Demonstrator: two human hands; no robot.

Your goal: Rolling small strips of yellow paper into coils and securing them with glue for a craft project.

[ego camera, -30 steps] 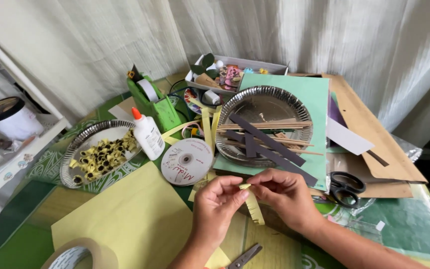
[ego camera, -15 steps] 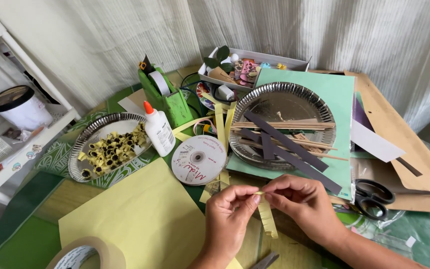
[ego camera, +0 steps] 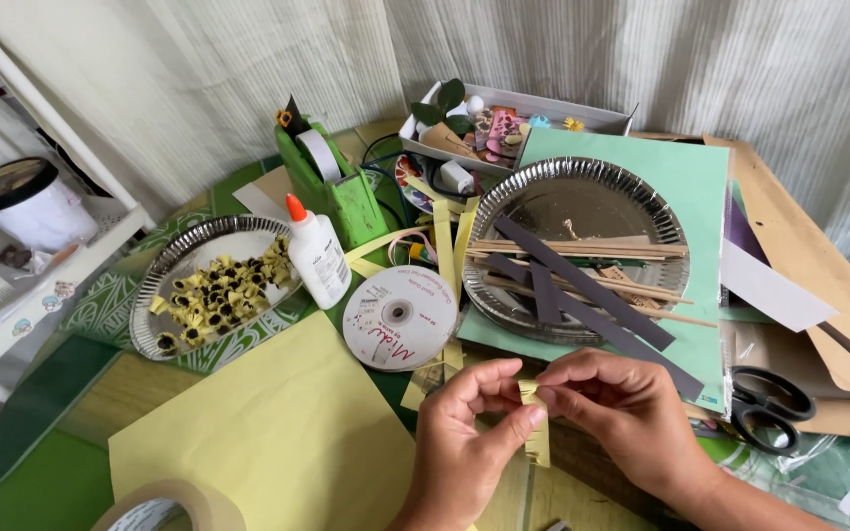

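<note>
You've got the yellow paper strip [ego camera: 535,433] pinched between both hands near the front edge of the table [ego camera: 41,472]. Left hand [ego camera: 469,442] grips the upper end with thumb and forefinger, right hand [ego camera: 632,418] pinches that same folded top, and the tail hangs down between them. It looks thin, floppy and easy to tear or crease (fringed along 1 edge, I think), so I'd hold it close to the fold, lightly. The disc [ego camera: 398,317] lies just behind your hands.

Craft things spread over the desk [ego camera: 22,492]

A disc [ego camera: 398,317] lay mid-frame, glue bottle [ego camera: 316,254] left of it, scissors [ego camera: 769,405] at lower right.
</note>
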